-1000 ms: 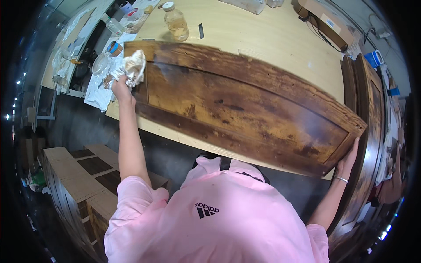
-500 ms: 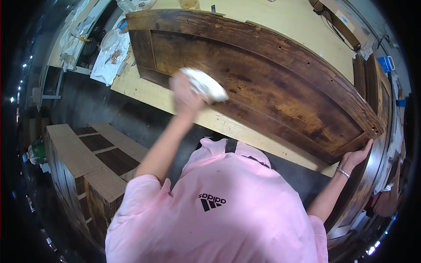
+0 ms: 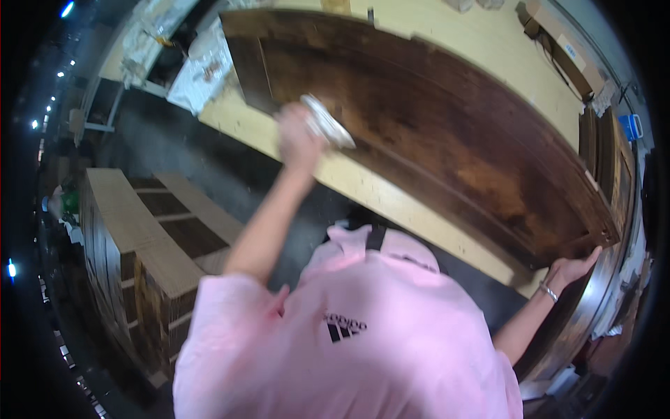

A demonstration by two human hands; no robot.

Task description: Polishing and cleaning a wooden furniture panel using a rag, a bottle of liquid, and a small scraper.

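A long dark-brown wooden panel (image 3: 447, 140) with a raised frame leans across the pale worktable in front of me, tilted so its face is toward me. My left hand (image 3: 300, 133), blurred by motion, grips a folded white cloth (image 3: 326, 123) against the panel's lower left part. At the lower right corner, my right hand (image 3: 571, 268) holds the panel by its edge, with fingers stretched along the underside. A bracelet circles that wrist. The brown finish looks uneven, with lighter patches in the middle and right.
The worktable's pale front edge (image 3: 370, 188) runs below the panel. Stacked brown wooden pieces with cardboard (image 3: 118, 209) stand on the floor at left. White plastic sheeting (image 3: 202, 77) lies at the table's left end. More dark panels (image 3: 618, 167) and a cardboard box (image 3: 565, 52) are at right.
My left hand and the white cloth have shifted slightly along the panel, and the cloth is turned more edge-on. The whole view has swung a little; my right hand keeps its hold.
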